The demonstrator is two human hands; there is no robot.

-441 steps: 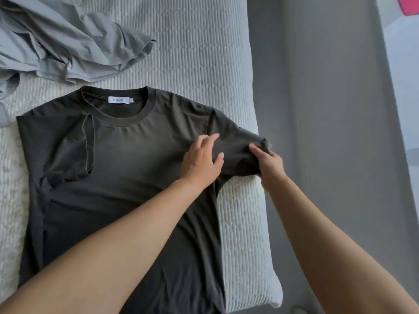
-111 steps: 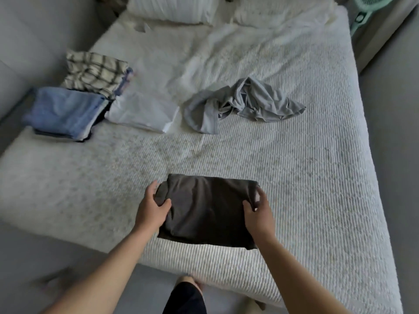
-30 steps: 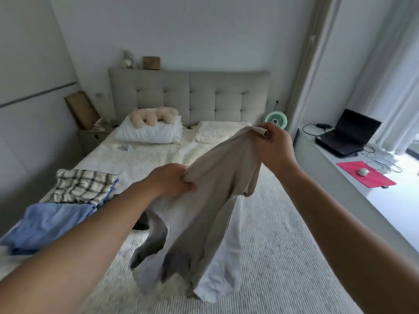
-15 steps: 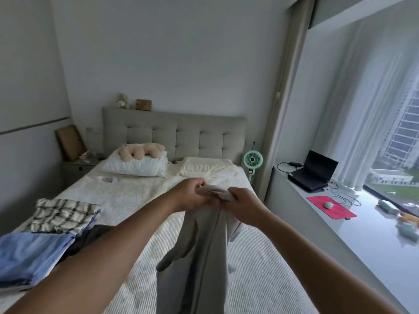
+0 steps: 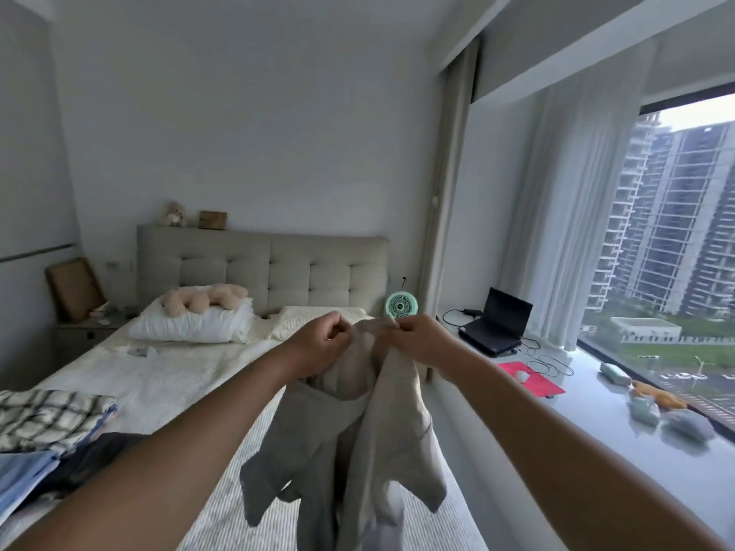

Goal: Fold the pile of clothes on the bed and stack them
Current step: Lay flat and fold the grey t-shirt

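Both hands up at chest height over the bed (image 5: 167, 375), holding a light grey T-shirt (image 5: 358, 451) in the air. Left hand (image 5: 320, 346) has fingers curled, pinching the shirt's top edge; right hand (image 5: 417, 340) pinches the same edge just beside it, knuckles toward the camera. Shirt hangs bunched below the hands, sleeves drooping to each side, lower part out of frame. Folded stack sits at the left edge of the bed: plaid piece (image 5: 43, 415) on top at the back, dark piece (image 5: 95, 451) and blue piece (image 5: 20, 475) nearer. Pillow (image 5: 191, 326) with a plush toy (image 5: 203, 298) at the headboard, small green fan (image 5: 401, 306) and laptop (image 5: 497, 324) to the right.
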